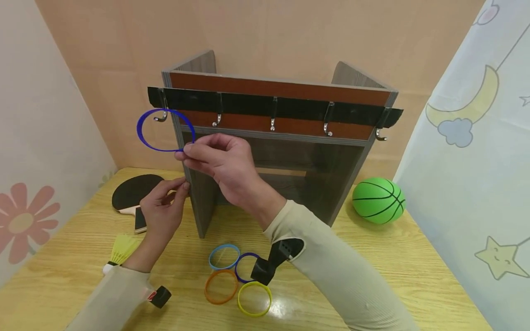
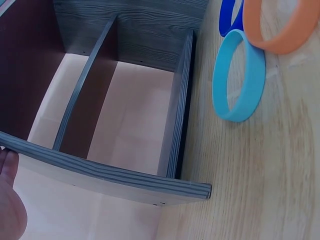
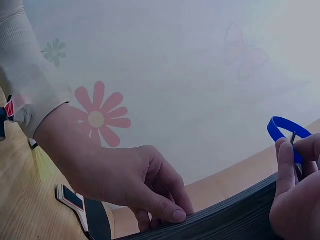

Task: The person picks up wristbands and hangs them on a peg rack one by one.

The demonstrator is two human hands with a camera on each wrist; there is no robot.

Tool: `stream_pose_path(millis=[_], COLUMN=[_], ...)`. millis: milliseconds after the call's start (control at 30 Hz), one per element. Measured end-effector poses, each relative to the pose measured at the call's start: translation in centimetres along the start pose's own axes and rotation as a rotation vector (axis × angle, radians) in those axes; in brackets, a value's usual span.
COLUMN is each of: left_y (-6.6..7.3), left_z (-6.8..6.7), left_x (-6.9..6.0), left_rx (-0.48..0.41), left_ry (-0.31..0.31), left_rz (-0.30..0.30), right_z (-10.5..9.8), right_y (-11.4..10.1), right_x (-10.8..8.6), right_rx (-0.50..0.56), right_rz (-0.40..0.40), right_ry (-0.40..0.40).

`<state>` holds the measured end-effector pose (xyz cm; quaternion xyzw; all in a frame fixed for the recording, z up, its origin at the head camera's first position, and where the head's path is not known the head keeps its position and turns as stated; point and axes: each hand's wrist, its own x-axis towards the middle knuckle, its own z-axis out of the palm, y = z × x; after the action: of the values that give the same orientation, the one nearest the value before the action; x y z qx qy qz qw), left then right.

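My right hand (image 1: 233, 168) pinches a dark blue wristband (image 1: 141, 133) between thumb and fingers. The band is at the leftmost metal hook (image 1: 160, 118), whose tip shows within the ring; whether it hangs on the hook I cannot tell. Lower down, my left hand (image 1: 163, 202) holds the front edge of the left side panel of a grey wooden shelf (image 1: 198, 202) with curled fingers and thumb. On the table lie a light blue wristband (image 2: 257, 85), an orange wristband (image 1: 207, 296), a yellow wristband (image 1: 269, 305) and another dark blue wristband (image 1: 237, 271), partly hidden by the right wrist camera.
A black strip (image 1: 248, 103) with several hooks crosses the shelf's front. Left of the shelf lie a table tennis bat (image 1: 132, 188) and a yellow shuttlecock (image 1: 122, 248). A green ball (image 1: 378, 201) sits at its right. Patterned walls flank the wooden table (image 1: 331, 294).
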<state>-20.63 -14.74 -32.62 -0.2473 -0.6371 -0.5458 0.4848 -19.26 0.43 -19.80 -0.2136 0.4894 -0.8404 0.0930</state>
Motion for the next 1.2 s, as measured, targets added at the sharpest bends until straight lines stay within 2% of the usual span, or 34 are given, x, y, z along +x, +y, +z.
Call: stream_pose_path(millis=[367, 633, 867, 967, 1200], left_y=[-0.1, -2.1, -0.2, -0.1, -2.1], left_z=[0.0, -0.3, -0.2, -0.1, -0.2], left_x=[0.0, -0.4, 0.0, -0.1, -0.7], left_rx=[-0.024, -0.013, -0.014, -0.011, -0.031], left_ry=[-0.001, -0.004, 0.002, 0.009, 0.019], left_rz=[-0.003, -0.006, 0.003, -0.001, -0.015], right_z=[-0.3, -0.4, -0.9, -1.4, -3.4], right_y=[0.4, 0.7, 1.2, 1.3, 1.6], right_x=[0.2, 0.2, 0.1, 0.1, -0.7], right_rx=[-0.011, -0.040, -0.116, -0.155, -0.256], right_rz=[-0.010, 0.009, 0.030, 0.035, 0.085], right_ry=[0.035, 0.022, 0.023, 0.024, 0.047])
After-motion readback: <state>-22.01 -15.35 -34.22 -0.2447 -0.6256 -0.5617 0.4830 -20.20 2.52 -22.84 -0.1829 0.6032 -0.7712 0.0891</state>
